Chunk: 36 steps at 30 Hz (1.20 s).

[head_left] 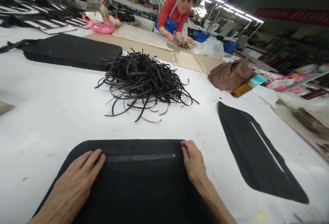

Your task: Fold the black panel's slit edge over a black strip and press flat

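A black, round-cornered sheet panel (pixel 144 189) lies in front of me, with a dull, shiny-grained strip (pixel 138 158) running across it near its far edge. My left hand (pixel 77 179) rests on the panel's left part, fingers bent and pressed together at the strip's left end. At the far right corner, my right hand (pixel 194 162) has its fingers closed on the panel's edge. A small white mark shows at the strip's right end. To the right lies another black piece (pixel 252 148) with a long, narrow slot. The panel's near edge is out of view.
Beyond the panel is a heap of thin black strips (pixel 146 80). A stack of black panels (pixel 69 51) stands at left, near a pink basket (pixel 101 25). Brown cloth (pixel 231 75) lies at right. Across the white table (pixel 56 114), a person in a blue apron (pixel 168 23) works.
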Each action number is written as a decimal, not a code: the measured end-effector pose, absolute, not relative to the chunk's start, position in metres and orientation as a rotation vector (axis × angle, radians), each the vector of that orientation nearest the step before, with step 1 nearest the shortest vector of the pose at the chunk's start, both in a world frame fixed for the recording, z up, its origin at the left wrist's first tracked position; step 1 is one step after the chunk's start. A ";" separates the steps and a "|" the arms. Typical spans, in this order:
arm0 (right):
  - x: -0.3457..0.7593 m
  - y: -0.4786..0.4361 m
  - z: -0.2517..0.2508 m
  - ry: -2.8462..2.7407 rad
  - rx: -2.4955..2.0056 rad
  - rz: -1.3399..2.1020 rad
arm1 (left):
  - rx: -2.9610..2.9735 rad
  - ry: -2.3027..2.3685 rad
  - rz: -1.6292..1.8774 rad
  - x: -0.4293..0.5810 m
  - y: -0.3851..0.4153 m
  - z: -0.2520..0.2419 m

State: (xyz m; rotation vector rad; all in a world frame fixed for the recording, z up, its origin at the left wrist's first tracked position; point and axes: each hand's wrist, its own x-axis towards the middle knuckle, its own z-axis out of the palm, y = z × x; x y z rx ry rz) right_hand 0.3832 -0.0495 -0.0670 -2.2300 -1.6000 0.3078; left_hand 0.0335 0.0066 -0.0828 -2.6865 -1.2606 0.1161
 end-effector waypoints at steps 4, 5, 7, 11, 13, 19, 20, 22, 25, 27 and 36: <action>0.349 -0.058 -0.064 -1.835 -2.075 0.145 | -2.778 -1.320 0.023 0.051 0.005 -0.065; 0.337 -0.058 -0.064 -1.945 -2.007 0.128 | -2.847 -1.284 0.020 0.060 0.005 -0.061; 0.314 -0.058 -0.065 -2.144 -1.902 0.110 | -3.010 -1.178 0.064 0.080 0.005 -0.057; 0.287 -0.052 -0.069 -2.398 -1.847 0.033 | -3.027 -1.151 0.107 0.107 0.008 -0.068; 0.285 -0.049 -0.070 -2.455 -1.844 0.022 | -2.994 -1.162 0.108 0.111 0.008 -0.073; 0.288 -0.045 -0.070 -2.518 -1.875 -0.026 | -2.968 -1.162 0.137 0.113 0.007 -0.069; 0.289 -0.045 -0.070 -2.531 -1.858 -0.029 | -2.966 -1.156 0.134 0.113 0.007 -0.068; 0.295 -0.046 -0.069 -2.550 -1.806 -0.027 | -2.977 -1.127 0.126 0.109 0.008 -0.067; 0.309 -0.050 -0.070 -2.533 -1.763 -0.041 | -3.007 -1.099 0.137 0.093 0.008 -0.068; 0.320 -0.054 -0.071 -2.506 -1.759 -0.052 | -3.012 -1.112 0.152 0.079 0.007 -0.067; 0.340 -0.056 -0.064 -2.323 -2.010 -0.133 | -2.896 -1.570 0.073 0.028 0.015 -0.052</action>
